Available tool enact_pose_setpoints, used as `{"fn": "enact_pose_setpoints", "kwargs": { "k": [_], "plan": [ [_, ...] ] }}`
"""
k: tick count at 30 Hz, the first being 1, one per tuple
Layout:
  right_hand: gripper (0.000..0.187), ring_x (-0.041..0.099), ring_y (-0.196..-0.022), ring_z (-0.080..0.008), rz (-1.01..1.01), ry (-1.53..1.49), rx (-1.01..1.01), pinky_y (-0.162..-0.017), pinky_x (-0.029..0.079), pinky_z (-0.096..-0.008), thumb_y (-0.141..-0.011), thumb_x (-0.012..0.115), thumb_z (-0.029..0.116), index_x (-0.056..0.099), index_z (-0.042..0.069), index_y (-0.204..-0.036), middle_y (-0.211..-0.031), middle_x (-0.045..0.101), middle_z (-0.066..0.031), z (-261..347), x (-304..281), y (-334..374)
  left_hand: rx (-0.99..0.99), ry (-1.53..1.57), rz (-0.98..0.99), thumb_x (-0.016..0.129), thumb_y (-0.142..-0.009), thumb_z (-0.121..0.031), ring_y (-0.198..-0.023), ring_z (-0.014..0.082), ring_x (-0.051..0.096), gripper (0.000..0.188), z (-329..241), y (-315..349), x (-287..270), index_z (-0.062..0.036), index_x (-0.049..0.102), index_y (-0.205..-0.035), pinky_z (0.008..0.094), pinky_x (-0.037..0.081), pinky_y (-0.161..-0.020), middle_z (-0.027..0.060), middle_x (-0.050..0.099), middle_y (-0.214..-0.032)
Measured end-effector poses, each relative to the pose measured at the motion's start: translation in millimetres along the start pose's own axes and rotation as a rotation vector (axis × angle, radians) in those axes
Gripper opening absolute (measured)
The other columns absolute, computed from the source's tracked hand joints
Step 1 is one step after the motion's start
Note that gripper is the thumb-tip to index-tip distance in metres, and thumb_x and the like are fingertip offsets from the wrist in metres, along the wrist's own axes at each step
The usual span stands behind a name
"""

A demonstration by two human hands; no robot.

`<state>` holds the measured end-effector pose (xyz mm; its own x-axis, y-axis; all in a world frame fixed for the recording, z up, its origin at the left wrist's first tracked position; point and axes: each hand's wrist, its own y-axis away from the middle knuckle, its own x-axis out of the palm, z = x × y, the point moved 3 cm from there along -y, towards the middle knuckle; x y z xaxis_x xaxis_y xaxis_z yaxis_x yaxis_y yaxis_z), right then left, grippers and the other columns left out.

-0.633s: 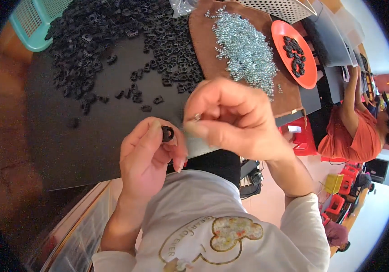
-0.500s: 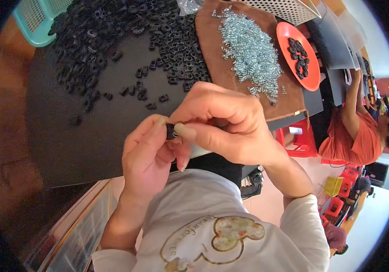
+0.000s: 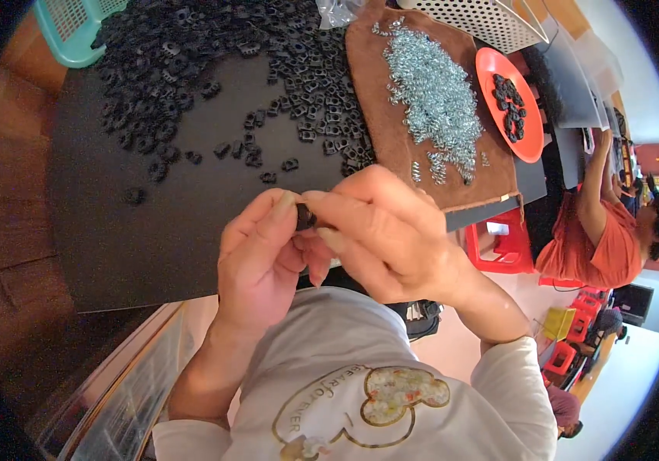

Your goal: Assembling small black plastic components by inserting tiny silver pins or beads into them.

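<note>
A small black plastic part (image 3: 306,217) is pinched between the thumb and fingers of my left hand (image 3: 256,261), close to the table's front edge. My right hand (image 3: 391,230) meets it from the other side, with its index fingertip at the upper end and its thumb just beside the lower end. The fingers cover most of the part, so anything inside it is hidden. Beyond my hands lies a big heap of similar black plastic parts (image 3: 145,84). To the right of that heap, small metal coil springs (image 3: 437,96) are piled on a brown cloth (image 3: 379,100).
On the right stands an orange-red plate (image 3: 529,146) with black pieces on it. A white perforated basket (image 3: 483,19) is at the back, and a turquoise basket (image 3: 76,58) at the far left. Another person (image 3: 594,230) in an orange-red top works at the right, near a red stool (image 3: 506,246).
The view has shifted a little, so the table items appear further right and lower. My right thumb has slid off the part's face to its lower side, and the index finger has straightened.
</note>
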<state>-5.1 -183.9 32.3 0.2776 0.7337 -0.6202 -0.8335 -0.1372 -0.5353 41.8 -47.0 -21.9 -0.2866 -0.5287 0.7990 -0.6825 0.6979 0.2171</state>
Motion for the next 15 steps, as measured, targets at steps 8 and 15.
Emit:
{"fn": "enact_pose_setpoints", "kwargs": {
  "k": [8, 15],
  "plan": [
    [0.022, 0.062, -0.058, -0.0186, 0.016, -0.125, 0.012, -0.047, 0.05, -0.0311, -0.082, 0.065, 0.002, 0.064, -0.005, -0.103, -0.082, 0.058, -0.0104, 4.5, -1.0, -9.3, 0.003, -0.049, 0.064, 0.045, -0.102, -0.025, -0.061, 0.0139, 0.057, 0.026, -3.3, 1.7, -3.5, -0.0018, 0.056, -0.098, 0.025, 0.046, -0.054, 0.0071, 0.061, -0.08],
    [0.012, 0.057, -0.062, -0.0248, 0.14, -0.151, 0.227, -0.055, 0.045, -0.0355, -0.084, 0.062, 0.003, 0.063, -0.001, -0.095, -0.074, 0.056, -0.0121, -14.9, -0.6, -35.7, 0.059, -0.145, 0.049, 0.047, -0.101, -0.027, -0.063, 0.0114, 0.055, 0.029, -18.2, 16.9, -10.4, -0.0001, 0.055, -0.099, 0.025, 0.045, -0.057, 0.0087, 0.061, -0.081]
  ]
}}
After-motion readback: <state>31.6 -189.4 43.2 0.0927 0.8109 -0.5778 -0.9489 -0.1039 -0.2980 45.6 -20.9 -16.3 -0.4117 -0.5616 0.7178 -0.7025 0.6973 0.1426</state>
